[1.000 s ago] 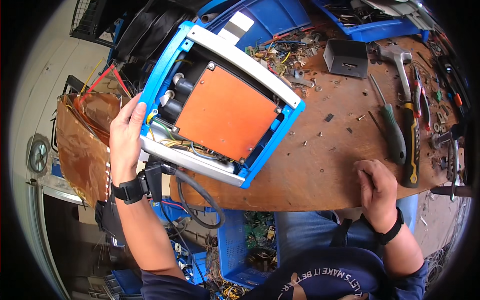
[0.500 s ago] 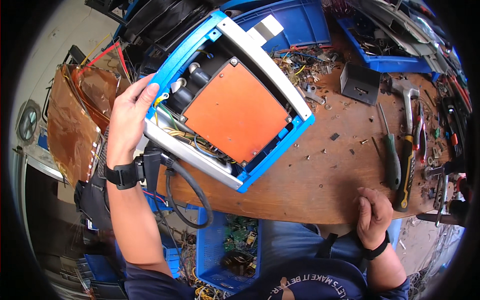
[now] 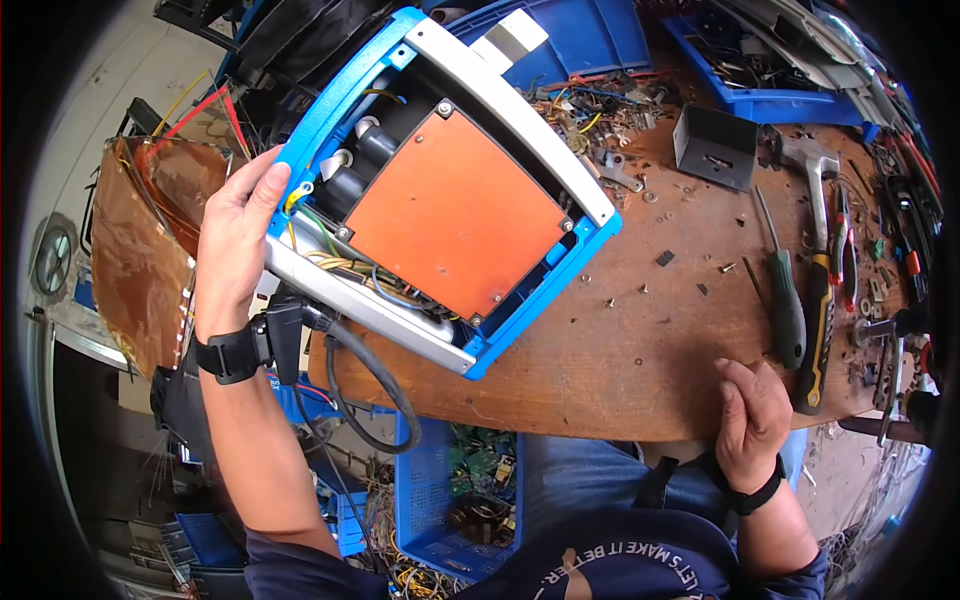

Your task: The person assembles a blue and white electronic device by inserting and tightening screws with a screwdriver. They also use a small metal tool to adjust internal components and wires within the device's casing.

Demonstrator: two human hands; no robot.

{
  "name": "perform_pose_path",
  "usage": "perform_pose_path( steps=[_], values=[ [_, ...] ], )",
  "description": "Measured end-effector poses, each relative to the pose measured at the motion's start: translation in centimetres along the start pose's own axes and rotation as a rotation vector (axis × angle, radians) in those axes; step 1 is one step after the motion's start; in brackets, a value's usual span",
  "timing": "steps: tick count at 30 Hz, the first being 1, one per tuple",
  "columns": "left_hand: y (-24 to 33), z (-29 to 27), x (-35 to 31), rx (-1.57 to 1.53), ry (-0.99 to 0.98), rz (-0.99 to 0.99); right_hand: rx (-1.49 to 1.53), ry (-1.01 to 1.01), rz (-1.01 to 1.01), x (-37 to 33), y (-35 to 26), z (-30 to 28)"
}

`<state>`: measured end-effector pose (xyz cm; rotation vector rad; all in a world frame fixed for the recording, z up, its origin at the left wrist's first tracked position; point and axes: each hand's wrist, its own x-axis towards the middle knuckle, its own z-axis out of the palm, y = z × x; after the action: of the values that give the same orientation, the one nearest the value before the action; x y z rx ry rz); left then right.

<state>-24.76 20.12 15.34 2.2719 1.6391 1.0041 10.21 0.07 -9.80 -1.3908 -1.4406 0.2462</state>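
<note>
My left hand [image 3: 240,225] grips the left side of a boxy electrical device [image 3: 330,112], thumb on its blue edge and fingers behind. The device has a blue and silver-white frame, open on the side facing me. Inside, an orange square plate [image 3: 455,215] is fixed by corner screws, with black cylindrical parts [image 3: 377,145] and bundled wires [image 3: 345,264] beside it. A thick black cable [image 3: 385,375] loops down near my left wrist. At the table's near edge, my right hand [image 3: 752,420] rests with curled fingers, and nothing shows in it.
A green-handled screwdriver [image 3: 787,310], a hammer [image 3: 818,260] and red-handled pliers [image 3: 845,250] lie right on the wooden table [image 3: 560,390]. Loose screws, a black bracket [image 3: 714,148] and wire scraps are scattered beyond. Blue bins [image 3: 590,40] stand behind; a blue crate [image 3: 415,500] of circuit boards sits below.
The device and my left hand have shifted slightly left and away from me. My right hand stays near the table edge, its fingers still curled.
</note>
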Motion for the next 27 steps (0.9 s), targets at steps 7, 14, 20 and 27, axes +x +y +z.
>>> perform_pose_path(
  steps=[7,14,20,27],
  values=[
    [-0.6,0.0,0.3,0.007,0.005,-0.026,-0.040,0.028,0.058,0.2,0.0,0.3],
    [-0.9,-0.2,0.7,0.000,-0.004,-0.030,-0.002,-0.032,0.023,-0.1,0.6,0.1],
    [-0.8,-0.3,0.8,0.024,-0.004,-0.035,0.152,0.058,0.072,-0.9,1.0,0.9],
    [-1.2,0.0,0.9,-0.008,-0.011,-0.045,0.271,0.104,0.128,-1.7,1.3,1.2]
  ],
)
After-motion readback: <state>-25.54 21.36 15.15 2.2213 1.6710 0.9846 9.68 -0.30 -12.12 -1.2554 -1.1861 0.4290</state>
